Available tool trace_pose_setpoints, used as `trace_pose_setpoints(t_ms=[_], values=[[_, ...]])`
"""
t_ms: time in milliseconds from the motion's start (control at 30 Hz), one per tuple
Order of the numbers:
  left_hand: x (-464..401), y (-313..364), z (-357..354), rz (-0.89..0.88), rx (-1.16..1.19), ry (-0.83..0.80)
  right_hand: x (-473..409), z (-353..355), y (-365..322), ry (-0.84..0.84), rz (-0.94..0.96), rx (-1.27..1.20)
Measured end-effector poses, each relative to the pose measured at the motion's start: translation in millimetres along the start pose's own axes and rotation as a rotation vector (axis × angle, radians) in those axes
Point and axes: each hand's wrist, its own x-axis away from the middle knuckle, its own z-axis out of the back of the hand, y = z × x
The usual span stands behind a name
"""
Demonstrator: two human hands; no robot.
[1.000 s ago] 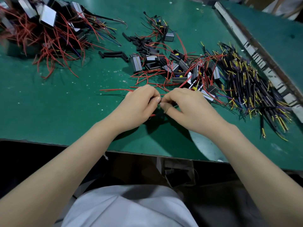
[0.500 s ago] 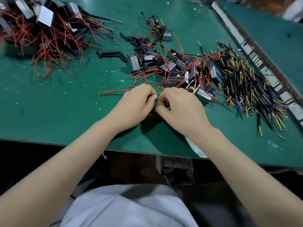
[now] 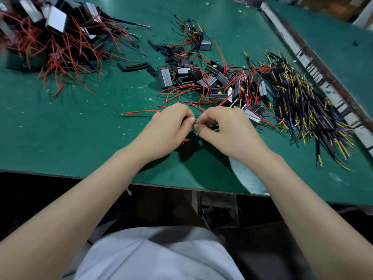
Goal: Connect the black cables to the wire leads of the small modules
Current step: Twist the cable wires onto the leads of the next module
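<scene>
nearest, the left hand point(image 3: 169, 128) and right hand point(image 3: 226, 130) meet fingertip to fingertip over the green table point(image 3: 80, 138), both pinching a thin red wire lead point(image 3: 141, 112) that trails out to the left. just beyond lie the small modules point(image 3: 201, 81) in tangled leads, the black cables point(image 3: 302, 102) heaped to their right. far left sits another pile of modules point(image 3: 54, 33).

Green bench point(image 3: 84, 138): modules point(image 3: 203, 81), black cables point(image 3: 302, 110), red-wired pile point(image 3: 52, 37).
</scene>
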Motion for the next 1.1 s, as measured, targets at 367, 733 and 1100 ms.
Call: trace_pose_setpoints(t_ms=[367,733,1100], values=[[-2,-2,0,0.020,0.012,0.007,-8,-4,-18,-0.032,0.068,0.358],[0,1,-1,-0.018,-0.046,0.009,-6,15,0,-0.186,-0.239,-0.033],[2,-1,-4,-0.074,-0.192,0.023,-20,14,2,-0.385,-0.415,-0.443]])
